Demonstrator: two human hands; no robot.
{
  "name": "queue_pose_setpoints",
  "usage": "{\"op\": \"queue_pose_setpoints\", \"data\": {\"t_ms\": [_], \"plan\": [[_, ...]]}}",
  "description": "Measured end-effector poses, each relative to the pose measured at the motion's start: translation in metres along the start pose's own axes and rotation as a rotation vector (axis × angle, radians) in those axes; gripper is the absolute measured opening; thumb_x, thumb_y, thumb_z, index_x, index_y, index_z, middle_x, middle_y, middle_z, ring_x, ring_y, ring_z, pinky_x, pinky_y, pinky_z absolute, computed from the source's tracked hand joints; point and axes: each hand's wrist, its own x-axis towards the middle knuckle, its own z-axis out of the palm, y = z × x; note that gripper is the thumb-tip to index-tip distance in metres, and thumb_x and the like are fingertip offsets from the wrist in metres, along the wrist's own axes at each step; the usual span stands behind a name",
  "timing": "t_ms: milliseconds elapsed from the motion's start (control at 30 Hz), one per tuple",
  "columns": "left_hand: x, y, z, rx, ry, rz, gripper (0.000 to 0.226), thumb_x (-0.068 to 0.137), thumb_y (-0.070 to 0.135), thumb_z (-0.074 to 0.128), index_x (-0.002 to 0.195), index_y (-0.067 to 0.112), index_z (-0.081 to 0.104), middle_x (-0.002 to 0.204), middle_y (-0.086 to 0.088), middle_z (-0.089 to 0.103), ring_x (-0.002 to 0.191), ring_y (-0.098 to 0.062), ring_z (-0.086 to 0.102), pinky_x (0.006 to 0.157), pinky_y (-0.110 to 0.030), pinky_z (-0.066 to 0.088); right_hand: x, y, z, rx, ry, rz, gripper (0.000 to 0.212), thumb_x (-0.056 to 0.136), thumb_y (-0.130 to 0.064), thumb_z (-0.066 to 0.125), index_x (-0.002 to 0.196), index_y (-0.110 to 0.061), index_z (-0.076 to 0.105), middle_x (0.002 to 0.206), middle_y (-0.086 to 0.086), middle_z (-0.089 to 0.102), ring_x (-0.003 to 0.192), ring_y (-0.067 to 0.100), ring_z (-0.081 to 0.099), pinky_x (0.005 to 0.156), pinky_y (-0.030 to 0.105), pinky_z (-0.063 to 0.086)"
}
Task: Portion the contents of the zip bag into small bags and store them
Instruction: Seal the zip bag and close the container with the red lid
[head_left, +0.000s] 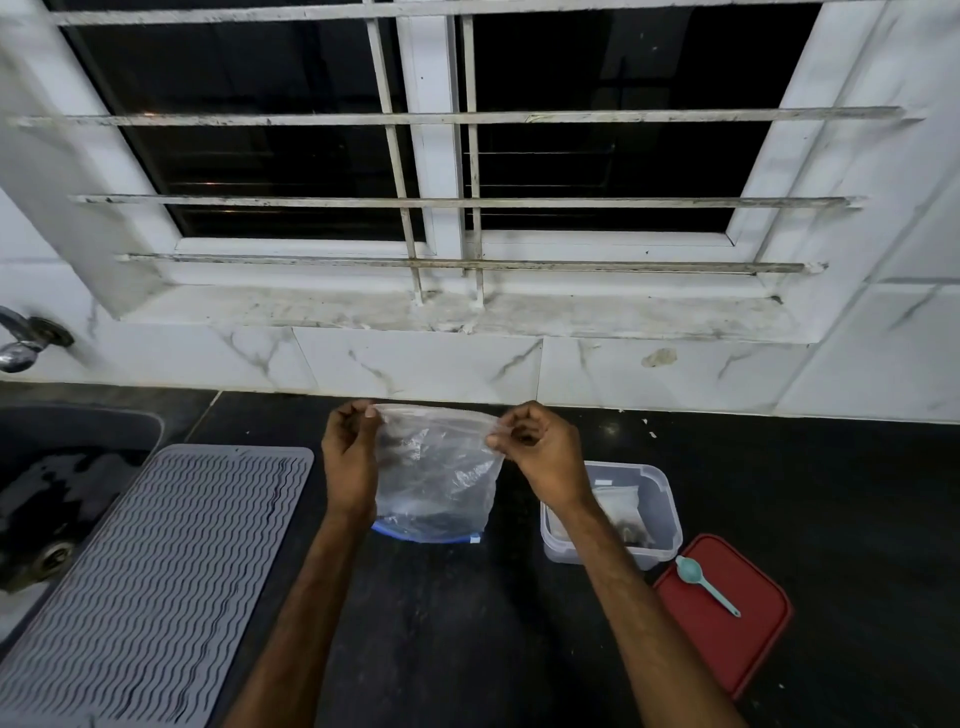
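**Inspector:** State of the hands?

**Clerk:** Both pinch. The left hand (350, 457) nips the top left corner of the zip bag (436, 478) between thumb and curled fingers. The right hand (540, 457) nips the top right corner the same way. The top edge is stretched between them.

**Inspector:** Position of the bag?

**Clerk:** Held up over the middle of the black bench (467, 623), towards its back edge and the tiled wall. It hangs clear and crumpled, with a blue strip (426, 538) along its bottom edge. Something dark shows low inside; what it is cannot be told. Whether the bottom edge touches the bench cannot be told either.

**Inspector:** Other items on the bench?

**Clerk:** A clear plastic box (660, 499) stands just right of the bag, partly behind the right forearm, with a small bag (618, 506) inside it. A red lid (727, 613) lies flat beside the box, nearer the front edge. A teal spoon (706, 584) rests on the lid. A grey ribbed mat (156, 571) lies at the left, alongside the sink (52, 493).
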Motion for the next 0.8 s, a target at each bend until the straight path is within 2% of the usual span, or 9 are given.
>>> {"op": "queue_pose_setpoints", "data": {"t_ms": [100, 200, 267, 333, 400, 533, 600, 700, 800], "plan": [[-0.004, 0.004, -0.001, 0.073, -0.086, 0.063, 0.021, 0.099, 0.015, 0.054, 0.115, 0.004, 0.062, 0.1, -0.004, 0.066, 0.093, -0.014, 0.06, 0.084, -0.032, 0.051, 0.001, 0.001, -0.005, 0.08, -0.01, 0.004, 0.012, 0.082, -0.01, 0.077, 0.092, -0.016, 0.072, 0.091, -0.003, 0.075, 0.089, 0.011, 0.07, 0.082, 0.026, 0.055], [-0.005, 0.006, -0.002, 0.138, -0.108, 0.077, 0.019, 0.097, 0.019, 0.059, 0.098, 0.003, 0.068, 0.085, -0.005, 0.066, 0.077, -0.013, 0.059, 0.068, -0.028, 0.05, 0.001, -0.002, -0.006, 0.087, 0.027, -0.003, 0.017, 0.084, -0.005, 0.074, 0.1, -0.009, 0.071, 0.091, 0.001, 0.076, 0.087, 0.013, 0.072, 0.081, 0.025, 0.055], [-0.004, 0.005, 0.0, 0.126, -0.037, 0.074, 0.014, 0.095, 0.018, 0.062, 0.091, 0.007, 0.067, 0.079, -0.005, 0.064, 0.072, -0.013, 0.057, 0.062, -0.029, 0.05, 0.002, -0.005, -0.003, 0.116, 0.114, 0.016, 0.024, 0.079, -0.008, 0.08, 0.1, -0.01, 0.069, 0.082, 0.003, 0.076, 0.077, 0.015, 0.073, 0.073, 0.026, 0.057], [-0.001, 0.001, 0.003, 0.081, 0.107, 0.061, 0.013, 0.097, 0.017, 0.059, 0.089, 0.008, 0.064, 0.078, -0.002, 0.06, 0.071, -0.009, 0.054, 0.066, -0.027, 0.048, 0.005, -0.008, -0.001, 0.201, 0.232, 0.014, 0.02, 0.08, -0.013, 0.079, 0.096, -0.012, 0.067, 0.071, 0.007, 0.074, 0.064, 0.019, 0.069, 0.064, 0.03, 0.056], [0.004, -0.001, 0.002, 0.0, 0.298, -0.013, 0.015, 0.1, 0.021, 0.055, 0.093, 0.008, 0.059, 0.078, 0.0, 0.057, 0.072, -0.009, 0.052, 0.068, -0.028, 0.045, 0.008, -0.006, -0.006, 0.304, 0.273, 0.06, 0.016, 0.087, -0.02, 0.073, 0.1, -0.015, 0.066, 0.074, 0.009, 0.073, 0.07, 0.022, 0.068, 0.068, 0.035, 0.057], [0.011, -0.012, -0.004, 0.008, 0.398, -0.073, 0.019, 0.1, 0.023, 0.053, 0.095, 0.005, 0.057, 0.077, 0.0, 0.055, 0.073, -0.011, 0.05, 0.069, -0.029, 0.044, 0.001, 0.003, -0.01, 0.207, -0.1, 0.313, 0.019, 0.094, -0.022, 0.062, 0.113, -0.023, 0.062, 0.113, -0.001, 0.069, 0.11, 0.02, 0.064, 0.087, 0.032, 0.055], [0.013, -0.018, -0.005, -0.006, 0.418, -0.11, 0.02, 0.1, 0.022, 0.053, 0.09, 0.006, 0.059, 0.078, -0.003, 0.056, 0.076, -0.015, 0.051, 0.073, -0.033, 0.043, -0.009, 0.002, -0.003, 0.188, -0.228, 0.407, 0.013, 0.097, -0.022, 0.059, 0.108, -0.023, 0.065, 0.106, -0.006, 0.071, 0.104, 0.013, 0.066, 0.081, 0.022, 0.056], [0.016, -0.028, -0.012, -0.048, 0.506, -0.215, 0.021, 0.098, 0.025, 0.054, 0.082, 0.013, 0.059, 0.09, -0.011, 0.061, 0.086, -0.022, 0.057, 0.082, -0.04, 0.048, -0.013, -0.001, 0.002, 0.293, -0.266, 0.451, 0.019, 0.097, -0.032, 0.056, 0.104, -0.019, 0.069, 0.094, -0.007, 0.074, 0.092, 0.008, 0.07, 0.077, 0.03, 0.06], [0.01, -0.029, -0.02, -0.16, 0.569, -0.255, 0.013, 0.097, 0.022, 0.056, 0.088, 0.013, 0.061, 0.097, -0.01, 0.063, 0.095, -0.023, 0.06, 0.09, -0.042, 0.05, -0.009, 0.001, 0.005, 0.312, -0.212, 0.367, 0.018, 0.092, -0.014, 0.065, 0.107, -0.003, 0.065, 0.096, 0.006, 0.071, 0.091, 0.018, 0.07, 0.076, 0.031, 0.061]]}}
